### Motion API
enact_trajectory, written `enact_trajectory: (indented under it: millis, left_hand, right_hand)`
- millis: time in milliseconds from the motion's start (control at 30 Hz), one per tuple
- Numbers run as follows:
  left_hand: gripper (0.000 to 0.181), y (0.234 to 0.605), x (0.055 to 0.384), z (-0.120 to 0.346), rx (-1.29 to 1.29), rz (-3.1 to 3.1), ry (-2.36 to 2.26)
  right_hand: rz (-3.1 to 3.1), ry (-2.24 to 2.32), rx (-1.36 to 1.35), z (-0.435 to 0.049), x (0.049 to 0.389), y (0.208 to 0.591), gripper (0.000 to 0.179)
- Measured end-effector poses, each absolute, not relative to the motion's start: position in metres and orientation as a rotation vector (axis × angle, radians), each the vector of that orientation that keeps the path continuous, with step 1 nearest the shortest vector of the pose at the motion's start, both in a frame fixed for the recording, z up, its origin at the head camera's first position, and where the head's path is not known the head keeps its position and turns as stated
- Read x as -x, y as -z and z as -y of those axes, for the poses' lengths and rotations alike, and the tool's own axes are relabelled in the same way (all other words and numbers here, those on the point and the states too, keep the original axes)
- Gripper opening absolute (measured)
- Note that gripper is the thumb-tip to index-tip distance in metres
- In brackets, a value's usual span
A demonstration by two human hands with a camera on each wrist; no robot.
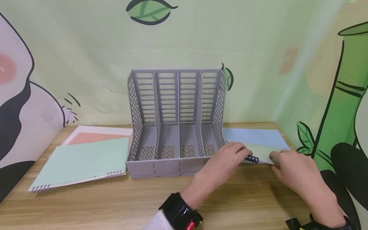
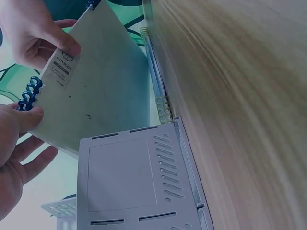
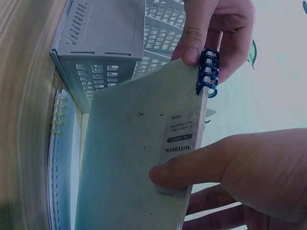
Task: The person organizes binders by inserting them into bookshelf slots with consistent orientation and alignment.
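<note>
A pale green spiral notebook (image 3: 129,143) with dark blue rings (image 3: 208,72) is held tilted up by its ringed edge, right of the organizer. My left hand (image 1: 219,164) pinches one corner beside the rings, thumb on the cover and fingers behind. Farther along that edge, my right hand (image 1: 300,171) grips it with the thumb over a printed label (image 2: 60,69). Below and behind it lies a light blue notebook (image 1: 256,134) with pale yellowish rings (image 3: 58,115). The grey file organizer (image 1: 169,167) stands beside my left hand, its several upright slots holding nothing.
Left of the organizer, a mint green spiral notebook (image 1: 83,159) lies on top of an orange one (image 1: 93,138) and a pale pink one (image 1: 83,129). The wooden table (image 1: 115,204) ends at a printed cloth backdrop (image 1: 178,41) right behind the organizer.
</note>
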State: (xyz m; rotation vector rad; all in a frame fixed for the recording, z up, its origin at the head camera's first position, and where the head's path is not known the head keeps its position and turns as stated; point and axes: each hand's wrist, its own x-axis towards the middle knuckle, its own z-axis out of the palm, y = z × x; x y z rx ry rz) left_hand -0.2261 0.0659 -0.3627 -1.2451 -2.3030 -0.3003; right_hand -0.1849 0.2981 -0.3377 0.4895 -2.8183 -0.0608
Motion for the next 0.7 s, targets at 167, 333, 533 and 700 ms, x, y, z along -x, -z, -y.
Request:
enact_trajectory:
  millis: [167, 333, 533, 700]
  left_hand:
    - [0.042, 0.3616, 0.2257, -0.0658, 1.249, 2.269, 0.341]
    - [0.036, 0.3598, 0.2255, -0.0657, 1.225, 2.220, 0.377]
    - [0.030, 0.3592, 0.2250, -0.0648, 1.192, 2.197, 0.451]
    - [0.024, 0.3605, 0.2254, -0.0659, 1.161, 2.180, 0.513]
  right_hand:
    - [2.800, 0.038, -0.503, -0.2952, 0.1830, 0.3361, 0.020]
    - [2.800, 0.021, -0.517, -0.2938, 0.1811, 0.3336, 0.017]
    - [2.800, 0.026, -0.544, -0.2931, 0.1796, 0.3313, 0.016]
    - [2.797, 0.030, -0.561, -0.2923, 0.1781, 0.3300, 0.022]
